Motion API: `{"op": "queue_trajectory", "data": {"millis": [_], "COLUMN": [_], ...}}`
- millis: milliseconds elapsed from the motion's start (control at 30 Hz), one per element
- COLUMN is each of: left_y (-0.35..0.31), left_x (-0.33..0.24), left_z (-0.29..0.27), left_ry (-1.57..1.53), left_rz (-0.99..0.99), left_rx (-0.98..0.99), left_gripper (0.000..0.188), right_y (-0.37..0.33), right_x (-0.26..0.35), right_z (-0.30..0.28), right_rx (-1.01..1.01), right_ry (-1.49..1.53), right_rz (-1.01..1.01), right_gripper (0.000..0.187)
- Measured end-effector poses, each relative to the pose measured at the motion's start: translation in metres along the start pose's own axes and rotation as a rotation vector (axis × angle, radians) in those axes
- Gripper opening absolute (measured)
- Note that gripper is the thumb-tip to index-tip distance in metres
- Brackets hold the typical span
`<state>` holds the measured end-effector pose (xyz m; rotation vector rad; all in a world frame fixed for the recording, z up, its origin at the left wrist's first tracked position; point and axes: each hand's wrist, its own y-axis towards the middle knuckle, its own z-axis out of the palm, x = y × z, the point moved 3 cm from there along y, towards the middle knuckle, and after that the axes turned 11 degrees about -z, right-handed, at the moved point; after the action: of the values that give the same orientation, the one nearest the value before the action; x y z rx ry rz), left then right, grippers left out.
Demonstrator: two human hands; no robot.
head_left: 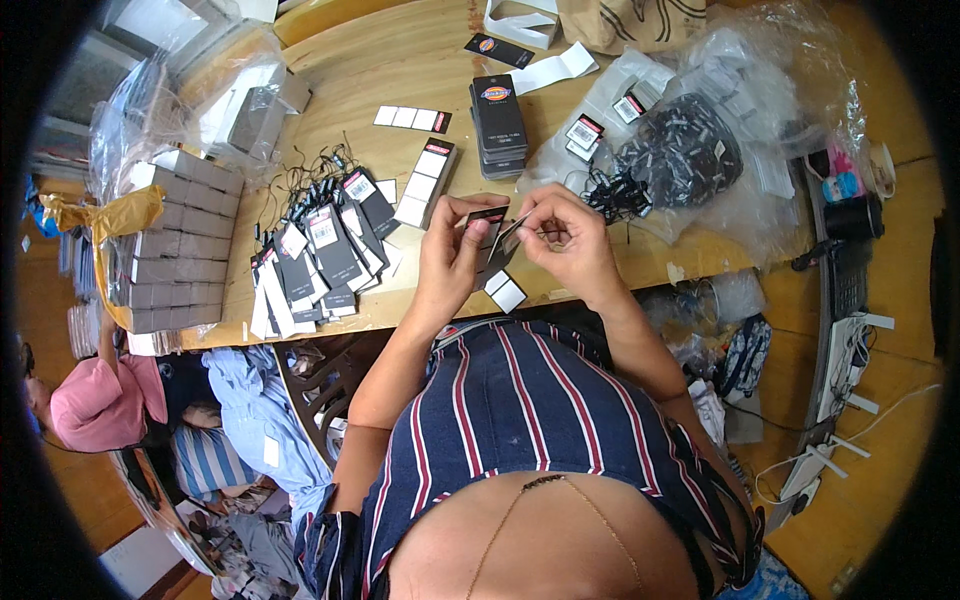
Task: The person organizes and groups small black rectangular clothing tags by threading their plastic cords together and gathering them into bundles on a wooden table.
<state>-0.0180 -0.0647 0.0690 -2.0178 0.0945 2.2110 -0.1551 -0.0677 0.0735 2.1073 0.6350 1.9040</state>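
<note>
I hold a small black hang tag (490, 240) above the near edge of the tabletop (400, 60), my left hand (452, 250) clamped around it and my right hand (565, 235) pinching its upper corner. Finished tags (320, 255) fan out to the left; a black tag stack (499, 125) sits toward the far edge, beside a bag of strings (675, 150).

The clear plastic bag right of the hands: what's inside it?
Inside the clear plastic bag lies a dark heap of small tags with black strings, plus a few loose white-labelled tags near its left edge. Whatever sits beneath the heap is covered.
</note>
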Motion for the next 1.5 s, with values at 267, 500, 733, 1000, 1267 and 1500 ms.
{"op": "queue_trajectory", "data": {"millis": [267,500,733,1000,1267,1500], "left_y": [-0.003,-0.017,-0.013,0.010,0.008,0.003], "left_x": [-0.009,-0.022,-0.018,0.000,0.002,-0.012], "left_z": [-0.001,0.004,0.001,-0.012,-0.004,-0.018], "left_ry": [0.235,0.493,0.413,-0.106,-0.107,0.326], "left_rz": [0.117,0.451,0.364,-0.023,-0.037,0.106], "left_rx": [-0.001,-0.102,0.023,0.231,0.145,-0.071], "left_gripper": [0.015,0.026,0.022,0.008,0.001,0.005], "right_y": [-0.002,-0.004,-0.003,-0.001,-0.001,-0.007], "right_x": [0.008,0.012,0.009,0.006,0.003,-0.001], "right_z": [0.002,0.006,0.005,0.008,0.005,-0.022], "right_rx": [-0.108,-0.127,-0.033,0.078,0.017,0.136], "right_ry": [-0.075,0.015,0.047,0.070,-0.023,-0.197], "right_rz": [-0.041,-0.005,0.009,-0.006,0.001,-0.031], "right_gripper": [0.013,0.013,0.010,0.010,0.010,0.010]}}
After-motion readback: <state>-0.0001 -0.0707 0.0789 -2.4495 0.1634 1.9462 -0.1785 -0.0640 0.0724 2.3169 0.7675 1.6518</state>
